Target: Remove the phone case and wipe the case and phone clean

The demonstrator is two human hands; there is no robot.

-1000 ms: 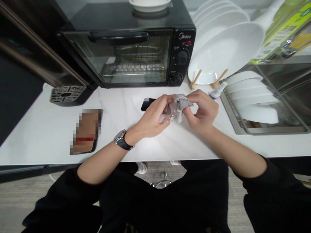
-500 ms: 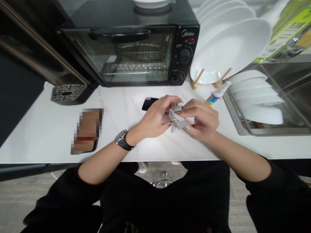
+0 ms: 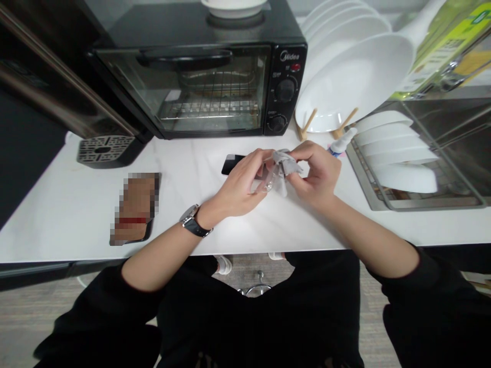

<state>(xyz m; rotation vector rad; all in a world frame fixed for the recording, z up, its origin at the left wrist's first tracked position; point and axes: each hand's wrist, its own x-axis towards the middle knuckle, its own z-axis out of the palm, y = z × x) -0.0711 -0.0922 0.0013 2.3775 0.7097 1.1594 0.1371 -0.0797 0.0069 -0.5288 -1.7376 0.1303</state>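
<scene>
My left hand (image 3: 242,185), with a watch (image 3: 194,221) on its wrist, grips a clear plastic piece that looks like a phone case (image 3: 269,182). Its fingers hide much of the case. A crumpled light grey cloth (image 3: 286,164) is pinched in my right hand (image 3: 319,173) and pressed against the case's right end. Behind my left hand, a dark phone (image 3: 231,164) lies on the white counter (image 3: 192,168), partly covered. Just beyond my right hand stands a small white and blue bottle (image 3: 340,144), its lower part hidden by the hand.
A black toaster oven (image 3: 215,87) stands at the back. To its right, white plates (image 3: 356,87) lean in wooden holders, and bowls (image 3: 406,176) sit in a rack. A second phone (image 3: 134,207), blurred out, lies left, near a machine's drip tray (image 3: 103,149).
My right hand has moved slightly up with the cloth, which now lies higher on the case's end. My left hand still grips the case. The whole view has shifted a little.
</scene>
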